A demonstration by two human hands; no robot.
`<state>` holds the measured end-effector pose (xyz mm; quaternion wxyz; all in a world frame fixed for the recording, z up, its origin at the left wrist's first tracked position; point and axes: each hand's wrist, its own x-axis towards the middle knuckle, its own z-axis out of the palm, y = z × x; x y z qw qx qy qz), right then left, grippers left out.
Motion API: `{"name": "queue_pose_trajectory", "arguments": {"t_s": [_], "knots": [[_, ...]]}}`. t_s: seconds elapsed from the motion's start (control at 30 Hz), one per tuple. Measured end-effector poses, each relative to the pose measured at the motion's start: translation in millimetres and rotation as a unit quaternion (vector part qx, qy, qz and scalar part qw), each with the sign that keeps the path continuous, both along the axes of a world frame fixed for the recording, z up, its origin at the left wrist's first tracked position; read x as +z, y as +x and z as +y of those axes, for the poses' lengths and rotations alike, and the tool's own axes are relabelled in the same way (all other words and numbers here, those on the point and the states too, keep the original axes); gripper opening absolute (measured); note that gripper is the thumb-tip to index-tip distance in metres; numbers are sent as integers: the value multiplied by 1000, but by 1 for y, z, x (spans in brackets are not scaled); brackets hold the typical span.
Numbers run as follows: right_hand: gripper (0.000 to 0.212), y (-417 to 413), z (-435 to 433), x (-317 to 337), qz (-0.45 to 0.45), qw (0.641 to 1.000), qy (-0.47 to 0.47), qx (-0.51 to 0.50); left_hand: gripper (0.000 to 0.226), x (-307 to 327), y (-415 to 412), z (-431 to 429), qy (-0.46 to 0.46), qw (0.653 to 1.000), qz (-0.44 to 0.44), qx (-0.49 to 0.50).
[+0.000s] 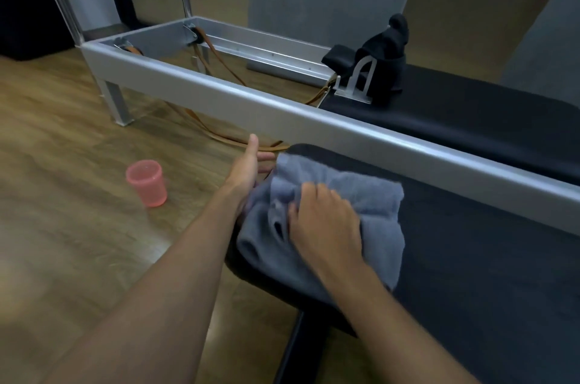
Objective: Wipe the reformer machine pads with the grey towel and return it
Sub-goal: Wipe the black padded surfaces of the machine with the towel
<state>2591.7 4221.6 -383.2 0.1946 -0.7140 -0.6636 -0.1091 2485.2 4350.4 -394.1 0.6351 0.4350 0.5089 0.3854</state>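
- Towel (373, 195) lies on the near pad (470, 258), under the right hand (323, 217).
- Left hand (248, 170) sits at the towel's left edge, at the pad's end.
- Cup (147, 183) stands on the floor (78, 242), left of the left hand.
- Frame rail (282, 115) runs just beyond both hands.
- Cords (219, 132) hang inside the frame, beyond the left hand.
- Carriage pad (470, 114) lies behind the rail, with the shoulder rest (386, 70) on it, beyond the right hand.

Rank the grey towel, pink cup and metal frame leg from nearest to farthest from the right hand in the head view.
1. grey towel, directly under the right hand, on the pad.
2. pink cup, on the floor to the left.
3. metal frame leg, farther back left, beyond the cup.
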Motion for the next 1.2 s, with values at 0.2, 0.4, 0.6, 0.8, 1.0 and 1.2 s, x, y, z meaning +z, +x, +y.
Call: {"name": "queue_pose_trajectory", "arguments": {"t_s": [0.2, 0.4, 0.6, 0.8, 1.0, 1.2], "knots": [[26, 20, 43, -5, -16, 996, -74, 54, 61, 12, 24, 20, -19, 1000, 2, 7], [26, 50, 131, -2, 27, 999, -24, -14, 75, -13, 33, 33, 69, 985, 147, 51], [31, 42, 125, -1, 2, 999, -27, -16, 80, -10, 28, 25, 121, 980, 150, 55], [27, -7, 22, 1, 22, 999, -6, 43, 61, 5, 11, 15, 11, 1000, 9, 3], [21, -29, -46, 2, -2, 997, -2, 72, 74, 23, 13, 9, 1, 990, 106, -92], [21, 37, 25, 2, 19, 998, -28, 56, 79, 18, 28, 25, 18, 985, 160, -62]]}}
